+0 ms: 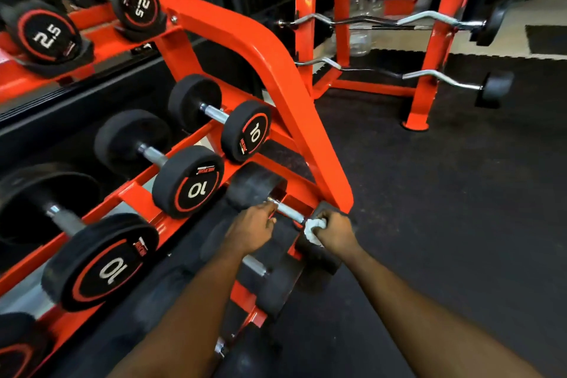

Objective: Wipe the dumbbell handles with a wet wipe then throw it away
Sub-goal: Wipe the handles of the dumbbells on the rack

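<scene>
— So, where is the white crumpled wet wipe [313, 228]?

— Bunched in the right hand [334, 232], whose fingers are clamped round it, pressing it onto the near end of the chrome dumbbell handle [288, 211].

— And the left hand [253, 228]?

— Its fingers are curled on the far end of the same handle, just beside the round black rubber dumbbell head [253, 186]. Bare metal shows between the two sets of fingers.

— What lies beyond the fingertips?

— The bright orange steel dumbbell rack [276, 52]; this dumbbell lies on its lowest shelf. Up and to the left of the left fingers sit black dumbbells marked 10 [190, 181]. To the right of the right knuckles is dark speckled rubber flooring [429, 193].
</scene>
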{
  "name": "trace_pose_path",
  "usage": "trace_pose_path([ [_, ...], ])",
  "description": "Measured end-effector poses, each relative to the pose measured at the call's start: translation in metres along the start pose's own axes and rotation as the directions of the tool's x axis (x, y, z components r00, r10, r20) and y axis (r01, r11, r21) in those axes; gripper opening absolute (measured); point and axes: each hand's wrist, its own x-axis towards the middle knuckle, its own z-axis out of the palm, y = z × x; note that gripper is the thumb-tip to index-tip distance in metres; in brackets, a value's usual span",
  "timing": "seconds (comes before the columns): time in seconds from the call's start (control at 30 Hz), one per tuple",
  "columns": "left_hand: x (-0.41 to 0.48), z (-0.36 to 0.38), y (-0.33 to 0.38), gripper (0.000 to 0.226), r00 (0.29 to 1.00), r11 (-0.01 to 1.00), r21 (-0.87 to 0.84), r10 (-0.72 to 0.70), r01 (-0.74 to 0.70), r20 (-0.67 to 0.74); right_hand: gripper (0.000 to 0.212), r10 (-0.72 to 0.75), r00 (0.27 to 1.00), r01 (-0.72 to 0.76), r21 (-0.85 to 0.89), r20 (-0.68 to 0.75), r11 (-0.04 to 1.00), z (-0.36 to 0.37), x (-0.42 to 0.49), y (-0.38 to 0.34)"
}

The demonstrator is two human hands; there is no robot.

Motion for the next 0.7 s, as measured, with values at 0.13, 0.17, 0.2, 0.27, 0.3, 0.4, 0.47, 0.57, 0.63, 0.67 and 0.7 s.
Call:
trace_pose_path([
  [0.13,0.026,-0.004,-0.009,0.04,0.999,0.999,0.037,0.033,-0.033,0.005,0.005,-0.035,0.999,0.036,0.018,-0.021,0.999,-0.003,0.021,-0.008],
  [0.17,0.035,-0.002,-0.015,0.043,0.999,0.998,0.035,0.049,-0.049,0.003,0.008,-0.05,0.998,0.05,0.006,-0.03,0.999,-0.002,0.029,-0.009],
  [0.2,0.045,0.003,-0.023,0.047,0.997,0.996,0.034,0.078,-0.079,0.008,0.013,-0.039,0.999,0.039,-0.001,-0.031,0.999,-0.001,0.035,-0.009],
  [0.27,0.068,0.012,-0.044,0.059,0.991,0.99,0.06,0.121,-0.125,0.062,0.022,-0.012,0.999,0.011,-0.03,-0.044,0.999,0.008,0.055,-0.011],
  [0.3,0.082,0.02,-0.059,0.065,0.983,0.984,0.089,0.145,-0.155,0.109,0.023,0.007,0.999,-0.008,-0.042,-0.037,0.999,0.018,0.068,-0.01],
  [0.4,0.117,0.038,-0.094,0.078,0.971,0.958,0.19,0.19,-0.216,0.145,0.018,0.01,1.0,-0.012,-0.11,-0.016,0.994,0.039,0.098,-0.014],
  [0.47,0.129,0.052,-0.115,0.082,0.963,0.946,0.217,0.207,-0.242,0.17,0.021,0.033,0.999,-0.033,-0.142,-0.003,0.989,0.061,0.117,-0.015],
  [0.57,0.131,0.073,-0.141,0.088,0.954,0.943,0.169,0.264,-0.286,0.141,0.015,0.018,1.0,-0.021,-0.2,-0.017,0.98,0.087,0.136,-0.024],
  [0.63,0.135,0.086,-0.156,0.092,0.942,0.926,0.177,0.315,-0.332,0.119,0.012,0.012,1.0,-0.014,-0.244,-0.013,0.97,0.102,0.151,-0.026],
  [0.67,0.136,0.09,-0.161,0.093,0.938,0.92,0.189,0.329,-0.344,0.106,0.012,0.025,0.999,-0.032,-0.257,-0.03,0.966,0.105,0.157,-0.029],
  [0.7,0.137,0.092,-0.164,0.093,0.938,0.918,0.193,0.336,-0.347,0.092,0.012,0.021,0.998,-0.038,-0.259,-0.066,0.965,0.109,0.166,-0.028],
])
